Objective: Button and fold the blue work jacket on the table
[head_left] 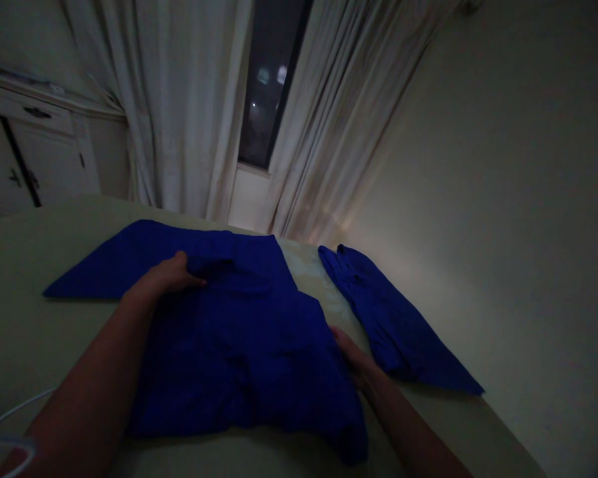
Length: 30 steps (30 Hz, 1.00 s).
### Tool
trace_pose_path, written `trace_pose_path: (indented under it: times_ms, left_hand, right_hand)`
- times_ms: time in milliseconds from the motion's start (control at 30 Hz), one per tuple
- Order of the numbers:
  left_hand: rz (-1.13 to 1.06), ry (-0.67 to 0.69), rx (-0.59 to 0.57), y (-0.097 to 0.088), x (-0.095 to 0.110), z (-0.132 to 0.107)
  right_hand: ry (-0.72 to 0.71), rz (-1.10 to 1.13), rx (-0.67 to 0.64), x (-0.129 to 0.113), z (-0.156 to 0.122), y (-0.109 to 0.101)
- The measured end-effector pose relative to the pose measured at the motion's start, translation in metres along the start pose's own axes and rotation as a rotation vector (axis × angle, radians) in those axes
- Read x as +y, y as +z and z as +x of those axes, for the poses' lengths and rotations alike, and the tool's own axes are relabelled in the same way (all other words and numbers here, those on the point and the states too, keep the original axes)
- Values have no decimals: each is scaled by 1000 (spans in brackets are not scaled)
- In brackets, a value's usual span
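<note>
At the far left stand white cupboard doors [30, 156], and below them, at the frame's edge, a white cable [20, 406] trails across the pale cover of what looks like a bed [44, 345].

A cobalt-blue garment [239, 358] lies flat and folded on that cover, its bulk running from near the person toward the window and leaning slightly to the right. One long flap [102, 272] points out to the left.

The person's left hand [172, 275] rests on top of the cloth near a fold, fingers lightly curled, released rather than pinching anything. The right hand [353, 355] sits half open against the garment's right edge, touching it without clenching.

Just beyond, across a narrow strip of whitish sheet [319, 292], a second long blue length [391, 318] runs diagonally from upper left to lower right. Whether it joins the garment, I can't tell.

Behind hang off-white curtains [339, 113] around a dark window [272, 79].
</note>
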<state>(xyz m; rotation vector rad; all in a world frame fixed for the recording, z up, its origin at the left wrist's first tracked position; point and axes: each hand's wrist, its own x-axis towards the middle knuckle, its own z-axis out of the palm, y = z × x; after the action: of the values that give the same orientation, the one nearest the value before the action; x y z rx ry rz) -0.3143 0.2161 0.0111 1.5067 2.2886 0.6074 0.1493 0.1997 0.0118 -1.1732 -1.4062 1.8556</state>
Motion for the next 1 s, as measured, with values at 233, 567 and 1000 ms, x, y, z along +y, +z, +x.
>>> trace_pose_path:
  times_ms: [233,567,1000]
  left_hand:
    - [-240,151,412,-28,65,-31]
    - [-323,301,257,-2,109,-42]
    - [-543,560,-769,-92,151,-162]
  right_hand:
    - [-474,-700,513,-122,5,-74]
    - [-443,-1506,710,-79,47,-106]
    - [-156,-1064,423,-73,-178,-248]
